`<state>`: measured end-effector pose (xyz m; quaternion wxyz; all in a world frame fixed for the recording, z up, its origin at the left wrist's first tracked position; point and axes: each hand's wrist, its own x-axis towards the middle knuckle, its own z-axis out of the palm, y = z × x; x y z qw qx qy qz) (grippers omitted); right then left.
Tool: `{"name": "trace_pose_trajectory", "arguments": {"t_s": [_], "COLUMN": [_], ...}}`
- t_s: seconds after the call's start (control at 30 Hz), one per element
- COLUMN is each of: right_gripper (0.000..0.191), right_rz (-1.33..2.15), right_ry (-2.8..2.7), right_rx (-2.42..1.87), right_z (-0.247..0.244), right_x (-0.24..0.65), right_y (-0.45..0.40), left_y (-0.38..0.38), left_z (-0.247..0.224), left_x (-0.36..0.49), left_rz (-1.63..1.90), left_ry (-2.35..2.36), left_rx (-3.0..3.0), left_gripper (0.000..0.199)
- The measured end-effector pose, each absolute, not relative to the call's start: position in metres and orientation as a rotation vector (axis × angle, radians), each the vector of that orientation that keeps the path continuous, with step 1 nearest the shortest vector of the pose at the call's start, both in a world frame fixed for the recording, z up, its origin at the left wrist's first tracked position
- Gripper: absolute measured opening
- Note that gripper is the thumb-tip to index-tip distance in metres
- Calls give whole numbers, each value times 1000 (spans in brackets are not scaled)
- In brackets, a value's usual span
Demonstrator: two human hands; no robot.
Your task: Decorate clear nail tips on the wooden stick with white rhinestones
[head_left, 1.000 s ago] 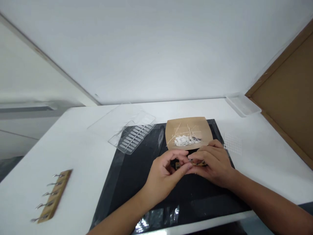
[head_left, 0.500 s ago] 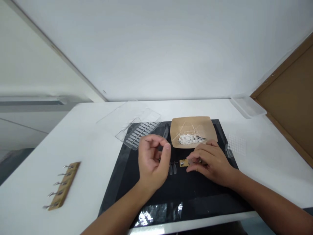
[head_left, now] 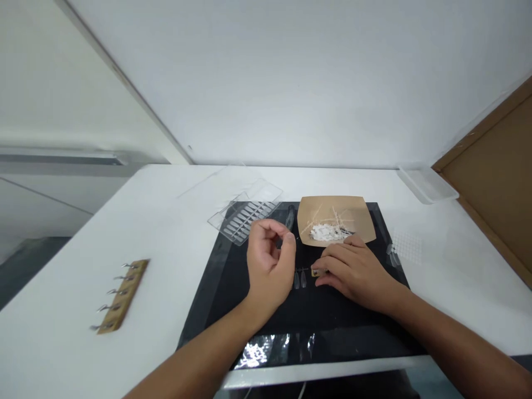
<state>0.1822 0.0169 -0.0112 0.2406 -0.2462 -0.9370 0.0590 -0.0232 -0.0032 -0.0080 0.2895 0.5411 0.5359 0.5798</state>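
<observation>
My left hand (head_left: 271, 263) is raised over the black mat (head_left: 236, 310), thumb and fingertips pinched together; whatever is between them is too small to make out. My right hand (head_left: 353, 271) is closed over a small wooden strip (head_left: 315, 272) on the mat, with only its left end showing past the fingertips. Between my hands lie two clear nail tips (head_left: 300, 279) on a thin stem. Just beyond my right hand stands a brown cardboard tray (head_left: 366, 213) with white scraps (head_left: 326, 232) and thin sticks in it.
A clear case (head_left: 216, 221) with rows of nail tips (head_left: 245, 220) straddles the mat's back left corner. A wooden strip with metal clips (head_left: 124, 296) is at left on the white table. Right of the mat are a white dotted sheet (head_left: 407, 247) and a translucent tray (head_left: 430, 185).
The view has shifted, so the table's things sit a little further right. My right hand now covers more of the small wooden strip. My left hand keeps its pinch.
</observation>
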Motion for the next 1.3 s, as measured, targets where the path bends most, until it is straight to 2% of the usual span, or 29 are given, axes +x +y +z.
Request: {"name": "trace_pose_trajectory", "arguments": {"t_s": [0.1,0.23,0.4,0.5,0.7,0.93,1.3], "right_gripper": [11,8,10,12,12,15,14], "right_rz": [222,280,374,347,302,354,397], "right_ry": [-2558,-2509,-2436,-2445,-2468,-2529,-2541], "right_rx": [-690,-699,-770,-783,-756,-749,-754], "right_z": [-10,-6,-1,0,-4,-8,-9], "right_x": [185,193,207,215,219,217,217], "right_y": [18,19,23,25,25,25,26], "left_y": [0,10,20,22,24,24,21], "left_z": [-4,6,12,8,-1,-2,-3], "left_x": [-28,-44,-63,-63,-58,-59,-54], "left_rz": [1351,842,554,485,481,497,495], "left_ry": [1463,1142,981,993,890,821,876], "left_rx": [1706,2300,2416,2393,2399,2434,2450], "left_gripper": [9,2,15,19,13,20,18]}}
